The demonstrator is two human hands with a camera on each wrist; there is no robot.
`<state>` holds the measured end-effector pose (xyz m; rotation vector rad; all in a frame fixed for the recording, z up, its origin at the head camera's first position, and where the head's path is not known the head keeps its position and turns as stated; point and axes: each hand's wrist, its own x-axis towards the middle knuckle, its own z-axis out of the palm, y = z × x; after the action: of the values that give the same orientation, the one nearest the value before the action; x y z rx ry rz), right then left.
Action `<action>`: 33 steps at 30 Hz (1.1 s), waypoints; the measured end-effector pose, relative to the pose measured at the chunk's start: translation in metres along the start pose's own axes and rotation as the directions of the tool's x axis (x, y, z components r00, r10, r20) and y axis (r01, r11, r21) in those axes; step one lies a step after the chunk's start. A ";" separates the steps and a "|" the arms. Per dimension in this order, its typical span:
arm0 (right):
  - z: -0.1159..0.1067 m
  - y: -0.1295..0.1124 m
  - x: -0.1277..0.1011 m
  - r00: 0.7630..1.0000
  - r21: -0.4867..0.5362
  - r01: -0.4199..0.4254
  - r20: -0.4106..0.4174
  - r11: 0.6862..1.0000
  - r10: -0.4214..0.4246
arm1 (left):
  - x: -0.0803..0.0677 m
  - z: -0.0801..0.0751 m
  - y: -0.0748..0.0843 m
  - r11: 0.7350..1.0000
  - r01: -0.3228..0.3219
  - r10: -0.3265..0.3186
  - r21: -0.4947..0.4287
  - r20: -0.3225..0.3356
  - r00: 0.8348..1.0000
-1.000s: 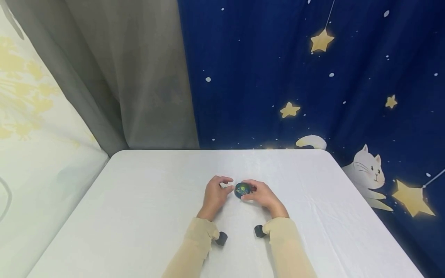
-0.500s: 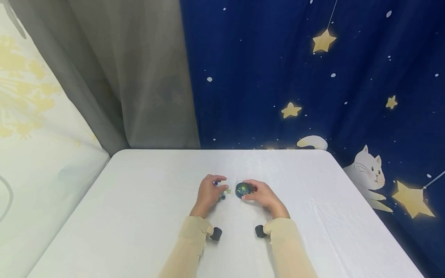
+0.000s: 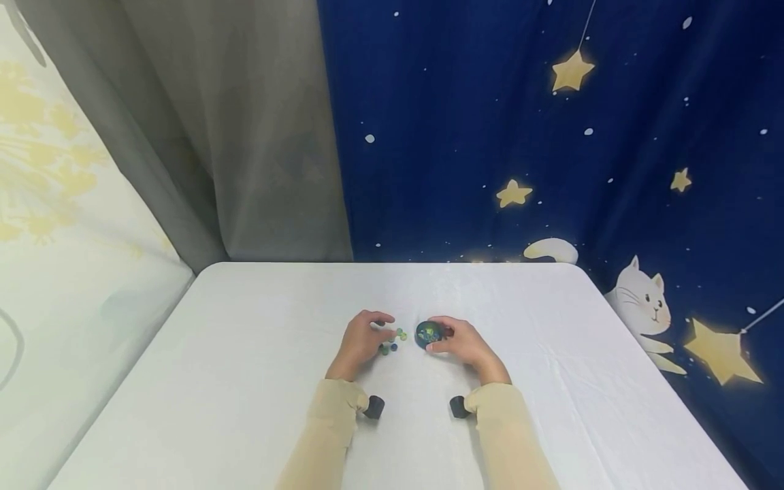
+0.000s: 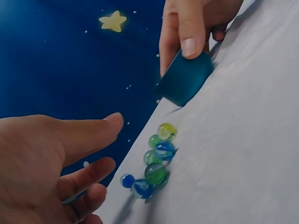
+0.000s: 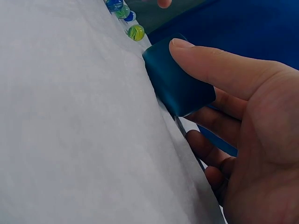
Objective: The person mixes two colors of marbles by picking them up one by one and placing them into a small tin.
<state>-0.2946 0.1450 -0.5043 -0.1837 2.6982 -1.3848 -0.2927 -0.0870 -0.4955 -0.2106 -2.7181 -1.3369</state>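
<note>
A small dark blue cup [image 3: 428,333] stands on the white cloth with coloured marbles inside it. My right hand [image 3: 452,338] grips the cup, thumb on the near side and fingers behind it; the same cup [image 5: 176,85] and right hand [image 5: 224,100] fill the right wrist view. Several glass marbles [image 3: 392,339], blue and green, lie loose on the cloth just left of the cup. My left hand [image 3: 373,331] hovers beside them with relaxed, loosely curled fingers and holds nothing. The left wrist view shows the left hand [image 4: 98,142], the marbles [image 4: 155,159] and the cup [image 4: 185,79].
The table [image 3: 245,381] wears a white cloth with rounded far corners. A grey curtain [image 3: 245,136] and a dark blue star-and-cat backdrop [image 3: 551,150] hang behind it. Black wrist cameras [image 3: 373,406] sit on both beige sleeves.
My left hand drew back leftward from the cup and opened. Several marbles now lie on the cloth between hand and cup. The right hand and cup stayed put.
</note>
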 end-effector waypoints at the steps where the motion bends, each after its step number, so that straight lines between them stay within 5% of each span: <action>1: 0.000 0.000 0.000 1.000 0.001 0.002 0.001 1.000 -0.002 | 0.000 -0.001 -0.001 1.000 0.009 -0.009 0.002 0.015 1.000; 13: 0.000 0.001 0.001 1.000 -0.011 0.009 0.000 1.000 -0.009 | 0.000 -0.013 -0.014 1.000 0.005 -0.002 -0.020 0.154 0.988; 33: 0.002 0.002 0.002 1.000 0.000 0.005 -0.003 1.000 -0.005 | -0.002 -0.019 -0.018 0.998 0.027 -0.040 0.063 0.211 0.977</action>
<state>-0.2966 0.1445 -0.5070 -0.1889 2.7013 -1.3880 -0.2929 -0.1125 -0.4983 -0.3215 -2.9443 -1.3093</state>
